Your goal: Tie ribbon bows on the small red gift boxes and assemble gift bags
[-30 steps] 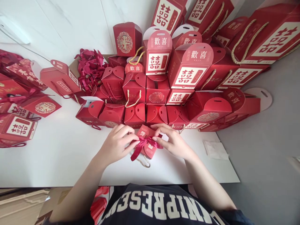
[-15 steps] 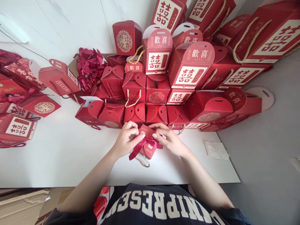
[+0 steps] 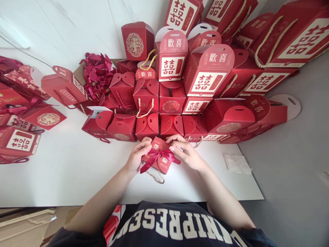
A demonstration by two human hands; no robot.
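A small red gift box point(image 3: 163, 168) stands on the white table in front of me, with a gold rope handle point(image 3: 155, 176) on its near side. Across its top flaps lies a dark red satin ribbon point(image 3: 154, 160), crossed in the middle with a loose tail hanging toward me. My left hand point(image 3: 138, 152) pinches the ribbon at the box's left side. My right hand point(image 3: 185, 151) is closed on the ribbon at the right, thumb against forefinger. The far side of the box is partly covered by my fingers.
Rows of red gift boxes point(image 3: 172, 99) are stacked behind my hands, up to the wall. A pile of ribbon bows point(image 3: 97, 73) sits behind them at left. More boxes point(image 3: 50, 118) stand at the far left. A folded white tissue point(image 3: 236, 163) lies near the right edge.
My hands have drawn slightly apart, the left moving outward with the ribbon. The ribbon now stretches straighter across the box top. The box stays in place.
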